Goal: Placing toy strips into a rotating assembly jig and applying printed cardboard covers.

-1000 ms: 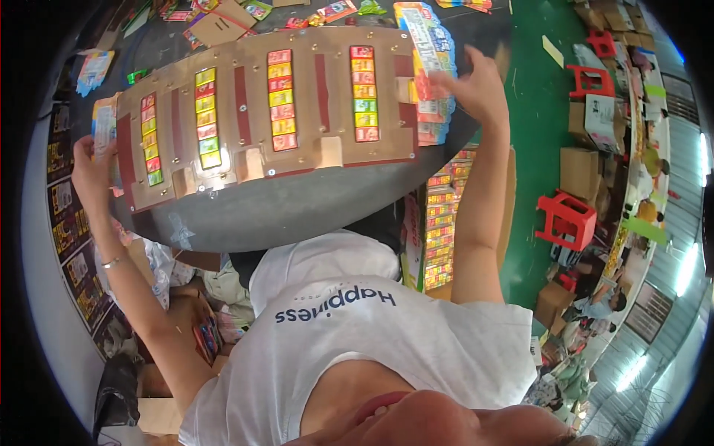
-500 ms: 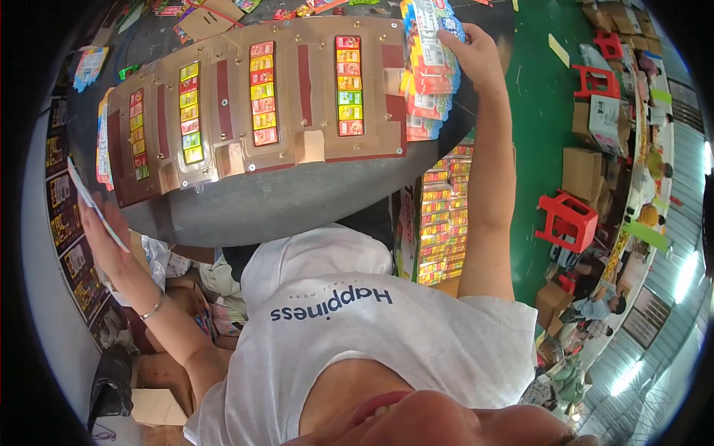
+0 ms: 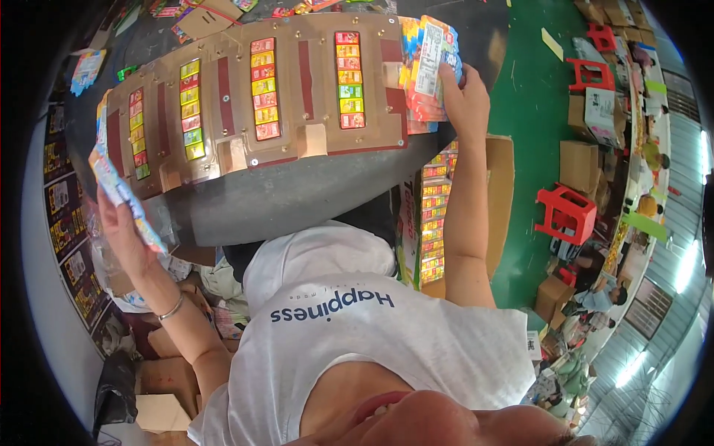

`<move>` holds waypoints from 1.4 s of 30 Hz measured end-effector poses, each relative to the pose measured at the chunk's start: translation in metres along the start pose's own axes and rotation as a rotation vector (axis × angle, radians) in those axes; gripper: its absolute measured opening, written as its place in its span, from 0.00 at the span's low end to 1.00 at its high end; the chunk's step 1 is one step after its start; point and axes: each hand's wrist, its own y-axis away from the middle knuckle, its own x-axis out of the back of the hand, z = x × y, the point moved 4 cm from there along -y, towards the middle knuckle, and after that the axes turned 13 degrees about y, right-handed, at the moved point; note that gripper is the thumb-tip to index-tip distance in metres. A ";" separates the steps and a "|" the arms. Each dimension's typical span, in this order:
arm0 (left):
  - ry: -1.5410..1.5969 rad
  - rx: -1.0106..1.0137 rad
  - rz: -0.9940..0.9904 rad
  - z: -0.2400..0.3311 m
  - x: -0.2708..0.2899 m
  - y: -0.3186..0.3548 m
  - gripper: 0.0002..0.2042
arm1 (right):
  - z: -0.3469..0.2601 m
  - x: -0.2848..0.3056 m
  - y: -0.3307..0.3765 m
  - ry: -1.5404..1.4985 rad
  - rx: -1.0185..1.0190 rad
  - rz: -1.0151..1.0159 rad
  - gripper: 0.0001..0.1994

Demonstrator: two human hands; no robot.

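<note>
My left hand (image 3: pixel 128 236) is closed on a colourful printed card (image 3: pixel 128 199), held tilted off the left end of a brown jig board (image 3: pixel 316 82). Over at the board's right end, my right hand (image 3: pixel 468 104) pinches a blue-and-orange backing card (image 3: pixel 431 63) with a white label, at the stack of similar cards (image 3: pixel 410 44). Between the hands, the board lies on a round dark table (image 3: pixel 260 212). Its long slots hold rows of small red, yellow and green packets (image 3: pixel 264 89). More cards (image 3: pixel 102 123) stand along the board's left edge.
An open carton (image 3: pixel 500 193) of similar small packets stands below the table's right side. Loose cards (image 3: pixel 88 70) and a brown cardboard box (image 3: pixel 208 21) lie at the table's far side. Red stools (image 3: pixel 565 213) stand on the green floor to the right, with people at a long bench beyond.
My left hand has shifted slightly right and down, and its card has turned to show its printed face. My right hand has moved down and left, with a card now pinched and angled at the stack.
</note>
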 end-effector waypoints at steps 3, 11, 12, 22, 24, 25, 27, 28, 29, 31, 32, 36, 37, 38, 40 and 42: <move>-0.058 -0.026 0.067 -0.021 -0.024 -0.002 0.27 | -0.023 0.008 0.011 0.015 0.105 0.036 0.26; 0.002 -0.050 0.075 -0.016 -0.040 0.000 0.27 | -0.026 0.010 0.002 -0.020 0.148 -0.117 0.29; -0.003 -0.052 0.083 -0.009 -0.044 0.002 0.27 | -0.036 0.019 0.008 0.113 0.225 0.050 0.30; -0.169 -0.267 -0.116 0.019 -0.168 -0.008 0.29 | -0.034 0.035 -0.004 -0.403 0.224 -0.084 0.12; -0.153 -0.219 -0.171 0.012 -0.183 -0.011 0.26 | -0.038 0.067 0.010 -0.821 0.065 -0.112 0.14; -0.183 -0.167 -0.218 0.005 -0.194 -0.014 0.27 | -0.046 0.076 0.015 -0.824 0.062 -0.115 0.14; -0.312 -0.119 -0.331 -0.012 -0.215 -0.019 0.29 | -0.072 0.070 0.033 -0.793 0.260 -0.403 0.19; -0.412 -0.129 -0.400 -0.022 -0.226 -0.022 0.30 | -0.084 0.057 0.039 -0.744 0.278 -0.465 0.22; -0.462 -0.102 -0.404 -0.031 -0.233 -0.023 0.31 | -0.096 0.047 0.041 -0.711 0.249 -0.475 0.21; -0.597 -0.181 -0.406 -0.049 -0.247 -0.026 0.30 | -0.109 0.032 0.044 -0.650 0.210 -0.502 0.18; -0.768 -0.227 -0.450 -0.053 -0.251 -0.027 0.30 | -0.107 0.029 0.041 -0.652 0.208 -0.500 0.18; -1.438 -0.211 -0.476 -0.036 -0.269 -0.018 0.29 | -0.108 0.040 0.043 -0.236 0.482 -0.339 0.27; -1.441 -0.211 -0.467 -0.036 -0.265 -0.019 0.29 | -0.115 0.048 0.047 -0.062 0.639 -0.227 0.32; -1.478 -0.414 -0.557 -0.034 -0.261 -0.016 0.32 | -0.116 0.048 0.048 -0.066 0.648 -0.226 0.32; -1.507 -0.632 -0.640 -0.028 -0.253 -0.017 0.34 | -0.112 0.044 0.047 0.045 0.585 -0.258 0.40; -1.368 -0.437 -0.861 -0.032 -0.245 -0.023 0.41 | -0.109 0.044 0.049 0.066 0.593 -0.243 0.40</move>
